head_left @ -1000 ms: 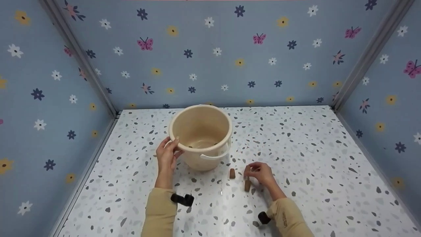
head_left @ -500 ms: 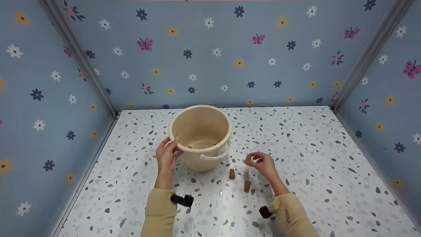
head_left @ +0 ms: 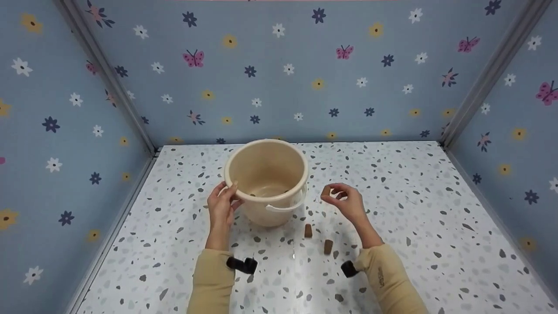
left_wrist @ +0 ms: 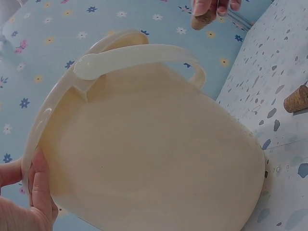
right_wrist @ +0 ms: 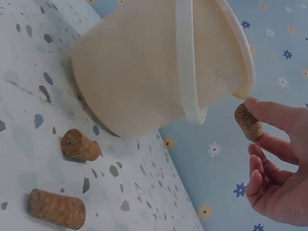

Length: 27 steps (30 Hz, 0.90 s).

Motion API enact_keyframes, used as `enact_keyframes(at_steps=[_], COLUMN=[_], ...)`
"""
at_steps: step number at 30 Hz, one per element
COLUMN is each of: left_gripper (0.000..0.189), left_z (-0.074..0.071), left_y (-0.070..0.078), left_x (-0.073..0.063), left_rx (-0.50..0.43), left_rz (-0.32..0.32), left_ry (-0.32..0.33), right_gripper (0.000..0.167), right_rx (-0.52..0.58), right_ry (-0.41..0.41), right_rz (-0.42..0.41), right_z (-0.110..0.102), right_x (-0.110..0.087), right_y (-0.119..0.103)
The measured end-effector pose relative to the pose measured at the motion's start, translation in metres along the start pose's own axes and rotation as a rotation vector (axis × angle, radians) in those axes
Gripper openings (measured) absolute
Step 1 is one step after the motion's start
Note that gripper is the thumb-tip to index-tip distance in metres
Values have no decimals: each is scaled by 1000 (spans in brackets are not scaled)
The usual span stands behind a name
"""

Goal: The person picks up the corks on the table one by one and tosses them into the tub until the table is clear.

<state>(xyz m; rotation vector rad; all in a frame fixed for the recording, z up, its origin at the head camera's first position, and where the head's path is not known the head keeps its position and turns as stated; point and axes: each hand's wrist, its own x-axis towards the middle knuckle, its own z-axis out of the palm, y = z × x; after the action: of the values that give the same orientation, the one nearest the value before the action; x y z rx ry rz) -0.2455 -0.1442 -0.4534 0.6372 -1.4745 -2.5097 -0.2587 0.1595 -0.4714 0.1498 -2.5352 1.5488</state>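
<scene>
A cream bucket stands upright on the speckled table, its white handle hanging down the front right side. My left hand grips the bucket's rim at the near left, thumb over the edge and fingers outside, as the left wrist view also shows. Between thumb and fingertips, my right hand pinches a cork stopper, raised off the table just right of the bucket. Two more cork stoppers lie in front of the bucket: a nearer-bucket cork and a lower cork. Small dark bits show at the bucket's bottom, too small to identify.
The speckled white table meets a blue flower-patterned wall at the back. Similar side panels rise at left and right, with grey metal posts in the corners. Both sleeves carry black wrist mounts.
My right hand has lifted a cork stopper from beside the lower one and carried it up and away from me, level with the bucket's rim. The left hand stays on the rim.
</scene>
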Motion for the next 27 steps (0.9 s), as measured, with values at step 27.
enact_keyframes(at_steps=[27], left_gripper=[45], left_z=[0], left_y=[1], left_x=[-3], left_rx=[-35], left_rz=[5], left_ry=[-10], right_gripper=[34], right_rx=[102], right_ry=[-33], right_rz=[-199], right_z=[32], right_x=[31], right_y=[-77])
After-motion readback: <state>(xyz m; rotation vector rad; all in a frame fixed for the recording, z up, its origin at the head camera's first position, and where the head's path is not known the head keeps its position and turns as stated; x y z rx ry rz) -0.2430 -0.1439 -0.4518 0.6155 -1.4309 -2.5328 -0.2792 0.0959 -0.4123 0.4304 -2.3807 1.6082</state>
